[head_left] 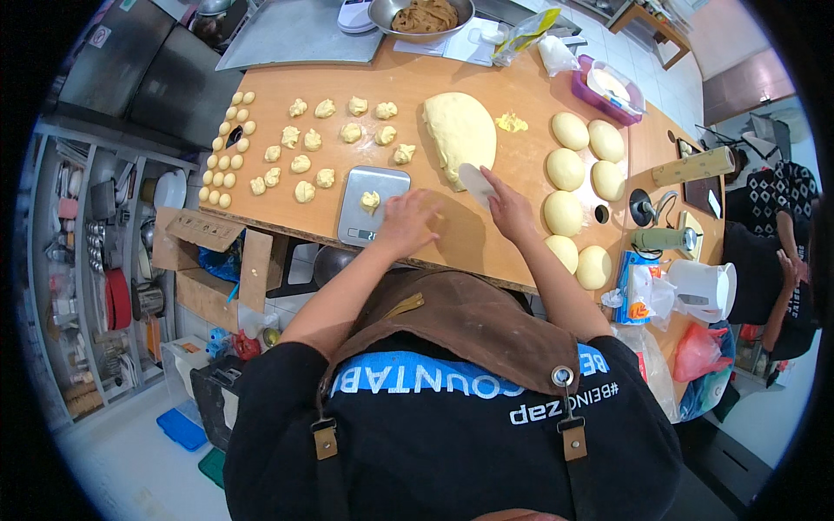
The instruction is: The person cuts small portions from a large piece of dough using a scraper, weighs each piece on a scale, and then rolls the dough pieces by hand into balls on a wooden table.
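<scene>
My left hand (409,220) hovers at the right side of the grey digital scale (359,184), fingers curved and apart, holding nothing. A small dough lump (370,201) sits on that scale. My right hand (506,205) grips a translucent white scraper (474,182) at the lower edge of a large pale dough slab (459,130). Several rough dough pieces (325,108) are spread to the left, with small smooth balls (224,161) in rows at the far left. Several big round dough balls (565,168) lie to the right, near a flattened scrap of dough (511,122).
A metal bowl of brown filling (424,17) and a purple container (606,98) stand at the back. A wooden rolling pin (693,165), mixer parts and bags fill the right side. A cardboard box (208,291) is below left. Other people (764,260) stand at far right.
</scene>
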Tool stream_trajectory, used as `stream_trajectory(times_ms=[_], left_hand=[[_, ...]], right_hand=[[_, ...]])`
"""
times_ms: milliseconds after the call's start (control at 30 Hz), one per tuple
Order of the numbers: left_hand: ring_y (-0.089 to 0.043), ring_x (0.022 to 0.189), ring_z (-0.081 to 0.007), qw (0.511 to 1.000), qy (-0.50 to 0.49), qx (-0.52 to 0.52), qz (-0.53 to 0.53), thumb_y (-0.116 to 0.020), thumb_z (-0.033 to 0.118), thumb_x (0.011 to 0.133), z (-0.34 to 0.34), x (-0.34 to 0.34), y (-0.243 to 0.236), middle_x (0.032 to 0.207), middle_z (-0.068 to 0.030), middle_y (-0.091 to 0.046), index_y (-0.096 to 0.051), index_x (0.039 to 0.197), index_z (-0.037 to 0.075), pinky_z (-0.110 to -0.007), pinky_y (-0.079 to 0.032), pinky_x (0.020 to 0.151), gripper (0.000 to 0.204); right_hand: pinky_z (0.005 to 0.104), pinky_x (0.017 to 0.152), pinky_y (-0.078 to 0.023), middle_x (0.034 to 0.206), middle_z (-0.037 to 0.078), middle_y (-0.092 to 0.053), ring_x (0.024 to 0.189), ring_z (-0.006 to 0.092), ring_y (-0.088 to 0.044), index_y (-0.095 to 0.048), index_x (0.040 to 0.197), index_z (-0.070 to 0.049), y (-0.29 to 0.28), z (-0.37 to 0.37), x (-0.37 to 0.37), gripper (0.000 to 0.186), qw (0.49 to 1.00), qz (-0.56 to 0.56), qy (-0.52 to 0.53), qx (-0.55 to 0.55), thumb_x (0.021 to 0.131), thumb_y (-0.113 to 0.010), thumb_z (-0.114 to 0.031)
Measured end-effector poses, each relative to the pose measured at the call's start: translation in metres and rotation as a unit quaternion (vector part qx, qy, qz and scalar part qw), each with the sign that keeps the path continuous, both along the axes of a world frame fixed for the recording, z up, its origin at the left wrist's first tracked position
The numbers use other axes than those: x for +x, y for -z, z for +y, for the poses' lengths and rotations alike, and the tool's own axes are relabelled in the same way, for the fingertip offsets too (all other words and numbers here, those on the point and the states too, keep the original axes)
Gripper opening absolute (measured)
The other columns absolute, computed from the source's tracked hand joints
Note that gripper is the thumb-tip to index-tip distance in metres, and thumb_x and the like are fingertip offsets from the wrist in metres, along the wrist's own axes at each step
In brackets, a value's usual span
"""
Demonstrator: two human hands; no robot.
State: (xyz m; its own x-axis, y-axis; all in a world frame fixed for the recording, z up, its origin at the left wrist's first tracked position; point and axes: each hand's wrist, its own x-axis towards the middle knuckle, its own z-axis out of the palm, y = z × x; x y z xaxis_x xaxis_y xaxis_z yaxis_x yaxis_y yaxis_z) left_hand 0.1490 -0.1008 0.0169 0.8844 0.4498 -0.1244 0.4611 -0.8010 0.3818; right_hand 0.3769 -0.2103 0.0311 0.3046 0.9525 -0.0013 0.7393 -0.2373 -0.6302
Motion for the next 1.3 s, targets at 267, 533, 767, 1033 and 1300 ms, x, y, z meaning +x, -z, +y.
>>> stream_trajectory(times_ms=[267,533,767,1033,1300], left_hand=[[-0.008,0.142,-0.03,0.986,0.004,-0.022,0.165,-0.047,0.066,0.082,-0.013,0.074,0.021,0.153,-0.0145,-0.01,-0.014,0.149,0.014,-0.053,-0.011,0.111,0.091],[-0.003,0.143,-0.0269,0.976,0.013,-0.042,0.215,-0.042,0.068,0.083,-0.021,0.068,0.014,0.155,-0.0128,-0.004,-0.007,0.147,0.002,-0.054,-0.007,0.112,0.099],[-0.006,0.143,-0.0278,0.978,0.004,-0.05,0.202,-0.044,0.067,0.083,-0.02,0.067,0.014,0.154,-0.0127,-0.009,-0.008,0.147,0.003,-0.055,-0.008,0.112,0.098],[-0.027,0.134,-0.0304,0.996,-0.018,-0.046,0.078,-0.058,0.054,0.081,-0.022,0.043,0.025,0.146,-0.0113,-0.029,-0.032,0.141,0.009,-0.053,-0.018,0.109,0.08],[-0.053,0.112,-0.0299,0.955,-0.096,-0.081,-0.269,-0.067,0.019,0.079,-0.017,-0.011,0.03,0.117,-0.0116,-0.058,-0.061,0.11,0.007,-0.038,-0.042,0.096,0.034]], right_hand=[[0.0418,0.07,-0.053,0.105,0.012,-0.063,0.083,0.0315,-0.064,-0.032,0.141,-0.036,-0.011,0.04,-0.001,0.061,0.99,-0.103,-0.082,-0.044,0.089,-0.046,-0.008],[0.0392,0.065,-0.053,0.1,0.009,-0.062,0.079,0.0296,-0.064,-0.03,0.142,-0.036,-0.005,0.051,-0.011,0.068,0.972,-0.156,-0.125,-0.122,0.085,-0.05,-0.006],[0.0388,0.067,-0.053,0.097,0.01,-0.059,0.08,0.0297,-0.064,-0.029,0.143,-0.037,0.012,0.06,-0.02,0.075,0.975,-0.173,-0.119,-0.077,0.081,-0.054,-0.004],[0.0418,0.077,-0.051,0.113,0.016,-0.059,0.09,0.0357,-0.063,-0.036,0.141,-0.032,0.024,0.045,-0.021,0.076,0.998,0.01,-0.027,-0.052,0.077,-0.055,0.003],[0.0393,0.098,-0.042,0.132,0.019,-0.049,0.119,0.033,-0.05,-0.036,0.142,-0.02,0.042,-0.007,-0.014,0.078,0.965,0.239,0.104,0.033,0.072,-0.062,0.004]])
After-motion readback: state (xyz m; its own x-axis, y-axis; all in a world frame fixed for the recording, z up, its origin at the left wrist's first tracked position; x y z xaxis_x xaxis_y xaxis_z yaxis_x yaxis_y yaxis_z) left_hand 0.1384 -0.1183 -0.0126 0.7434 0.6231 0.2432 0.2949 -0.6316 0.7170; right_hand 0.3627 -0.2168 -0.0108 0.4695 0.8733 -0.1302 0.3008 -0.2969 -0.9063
